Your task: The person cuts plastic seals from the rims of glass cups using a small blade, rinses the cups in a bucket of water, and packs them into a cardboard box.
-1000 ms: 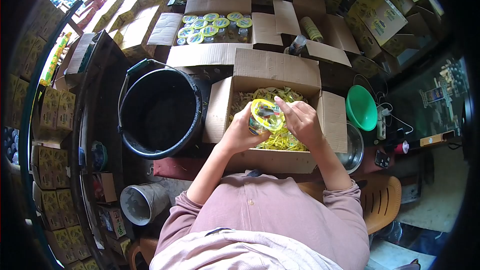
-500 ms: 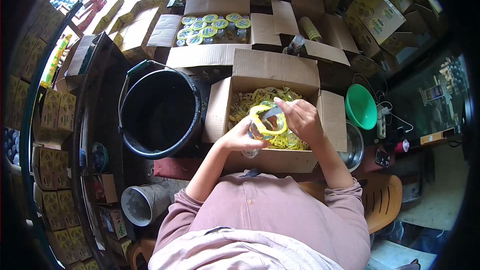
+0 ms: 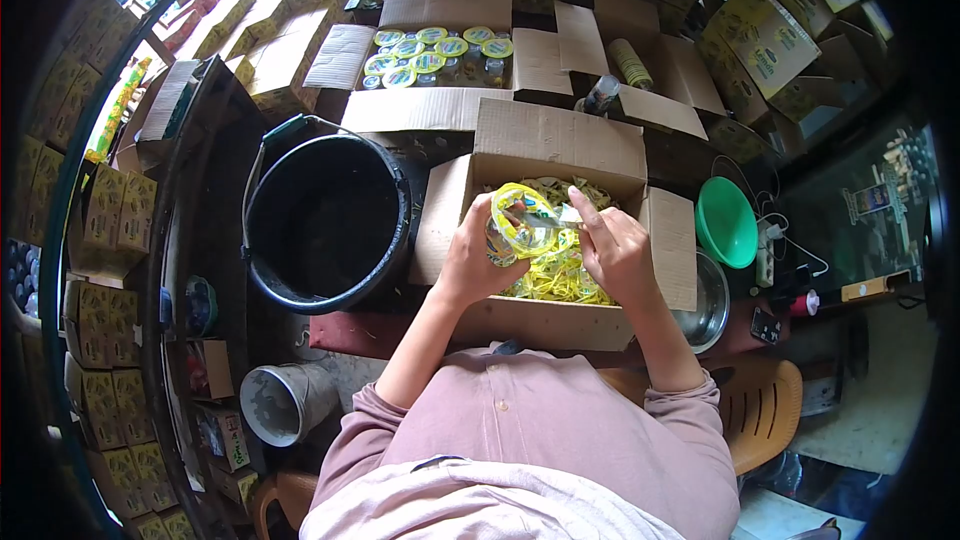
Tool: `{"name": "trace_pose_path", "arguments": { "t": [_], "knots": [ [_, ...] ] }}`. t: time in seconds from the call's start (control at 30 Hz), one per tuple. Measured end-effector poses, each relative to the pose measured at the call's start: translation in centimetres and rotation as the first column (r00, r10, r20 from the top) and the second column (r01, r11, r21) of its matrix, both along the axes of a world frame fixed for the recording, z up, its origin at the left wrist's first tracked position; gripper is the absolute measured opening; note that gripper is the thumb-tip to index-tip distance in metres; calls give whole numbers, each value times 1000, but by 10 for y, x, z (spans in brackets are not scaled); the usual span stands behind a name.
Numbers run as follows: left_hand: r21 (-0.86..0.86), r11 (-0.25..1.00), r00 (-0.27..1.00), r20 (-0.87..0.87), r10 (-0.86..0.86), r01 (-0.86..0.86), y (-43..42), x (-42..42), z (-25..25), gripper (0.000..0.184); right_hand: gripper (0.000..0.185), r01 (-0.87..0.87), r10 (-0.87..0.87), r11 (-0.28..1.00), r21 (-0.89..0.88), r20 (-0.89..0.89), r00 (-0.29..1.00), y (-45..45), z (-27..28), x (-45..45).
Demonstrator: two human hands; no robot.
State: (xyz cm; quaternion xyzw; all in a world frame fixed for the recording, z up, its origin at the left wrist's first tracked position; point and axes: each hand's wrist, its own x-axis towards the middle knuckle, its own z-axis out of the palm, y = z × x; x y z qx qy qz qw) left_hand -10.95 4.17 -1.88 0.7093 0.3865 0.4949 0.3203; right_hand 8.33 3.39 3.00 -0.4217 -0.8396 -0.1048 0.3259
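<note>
Head camera: the left hand [image 3: 478, 255] is curled around the side of a clear cup [image 3: 525, 208] with a yellow rim, gripping it over the front of an open cardboard box [image 3: 560, 135], its mouth tilted up toward the viewer; the right hand [image 3: 615, 245] pinches a thin grey blade [image 3: 546, 222], index finger stretched forward, and the blade reaches across the cup's rim, though its handle end is hidden by the fingers. Inside the box, below both hands, lies a heap of yellow strips [image 3: 550, 285]. To the left, near the box, is a large black bucket [image 3: 325, 220] with its handle raised; to the right are a green bowl [image 3: 727, 222] and a metal bowl [image 3: 714, 312], the latter partly hidden behind the box flap. Farther back, an open carton [image 3: 445, 10] holds many yellow-lidded cups [image 3: 418, 58], and a ringed stack [image 3: 630, 64] leans inside another box [image 3: 685, 70]
</note>
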Motion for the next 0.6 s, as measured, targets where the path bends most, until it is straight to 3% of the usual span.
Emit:
{"name": "trace_pose_path", "arguments": {
  "t": [0.27, 0.6],
  "knots": [
    [113, 993, 997, -60, 51, -44, 2, 4, -8, 66, 54, -69, 68, 991, 118, 18, 998, 8, -5, 3],
    [-65, 996, 997, -32, -67, 65, -2, 8, 1, 64, 56, -129, 113, 979, 160, 101, 988, 15, -9, 0]
  ]
}}
